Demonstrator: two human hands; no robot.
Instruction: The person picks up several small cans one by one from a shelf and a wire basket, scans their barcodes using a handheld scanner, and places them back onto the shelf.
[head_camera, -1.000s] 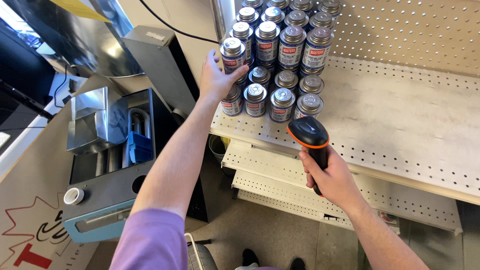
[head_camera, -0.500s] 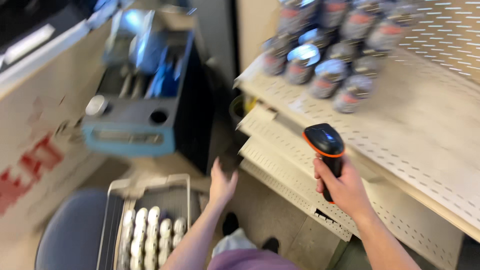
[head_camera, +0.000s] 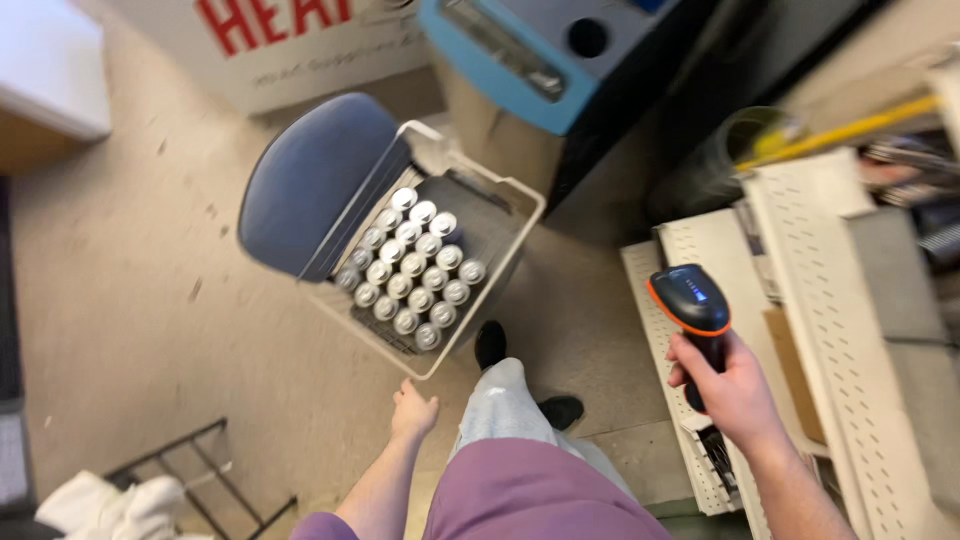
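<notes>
our right hand (head_camera: 735, 390) is clamped round the scanner (head_camera: 692, 310), over the pale shelf boards (head_camera: 800, 260). our left hand (head_camera: 413, 410) hangs loosely open, empty, just below the crate (head_camera: 500, 270) of cans (head_camera: 412, 270) on the stool (head_camera: 315, 180).

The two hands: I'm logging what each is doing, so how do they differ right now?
The right hand is wrapped around the grip of a black and orange scanner, while the left hand holds nothing. The right hand is beside the white perforated shelves; the left hand hangs near the rim of the bin of silver-topped cans. Both are bare.
</notes>
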